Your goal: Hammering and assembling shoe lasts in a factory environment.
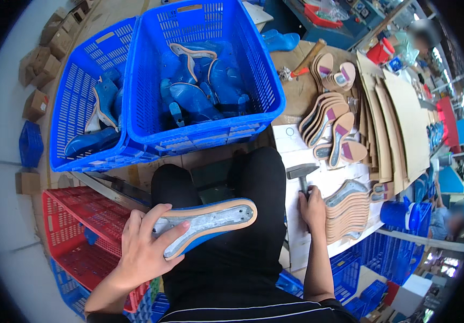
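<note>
My left hand (147,234) is closed round a blue shoe last (202,237) over my lap. A tan-edged insole (216,218) with a grey middle lies along the last's upturned bottom, and my fingers press across it. On the white-covered bench to the right, my right hand (313,209) grips a hammer (303,173) by its handle, the metal head pointing away from me. Beside that hand stands a row of stacked insoles (348,212). Farther back lie more insoles (326,116), some with purple patches.
Ahead of my knees stand two blue crates, a large one (205,132) and another (89,156), holding blue lasts. A red crate (81,237) is at my left. Cardboard sheets (404,129) lean at the bench's right, near a blue bucket (404,215). Other people are in the right background.
</note>
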Demonstrator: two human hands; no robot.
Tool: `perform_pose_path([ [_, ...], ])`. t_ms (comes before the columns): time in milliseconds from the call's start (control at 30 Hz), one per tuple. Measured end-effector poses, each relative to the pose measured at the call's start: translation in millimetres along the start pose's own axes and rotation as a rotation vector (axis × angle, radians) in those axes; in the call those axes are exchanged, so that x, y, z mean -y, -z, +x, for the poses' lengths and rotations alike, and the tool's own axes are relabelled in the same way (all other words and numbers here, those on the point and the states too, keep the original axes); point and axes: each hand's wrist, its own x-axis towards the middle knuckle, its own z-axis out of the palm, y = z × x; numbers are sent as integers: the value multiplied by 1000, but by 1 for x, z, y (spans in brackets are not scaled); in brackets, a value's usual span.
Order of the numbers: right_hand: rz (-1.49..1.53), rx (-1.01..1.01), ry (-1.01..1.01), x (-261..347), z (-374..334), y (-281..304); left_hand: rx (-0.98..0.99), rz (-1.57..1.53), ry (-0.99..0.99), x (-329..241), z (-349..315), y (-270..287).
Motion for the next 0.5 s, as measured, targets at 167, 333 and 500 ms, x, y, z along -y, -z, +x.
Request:
perform_pose_path([
  [167,1276,490,-652,45,15,51,-8,56,3,0,-10,0],
  [333,790,266,-145,135,-34,123,-48,46,-20,1,-9,4],
  [500,89,8,714,224,-62,185,-88,44,-25,3,-14,5],
])
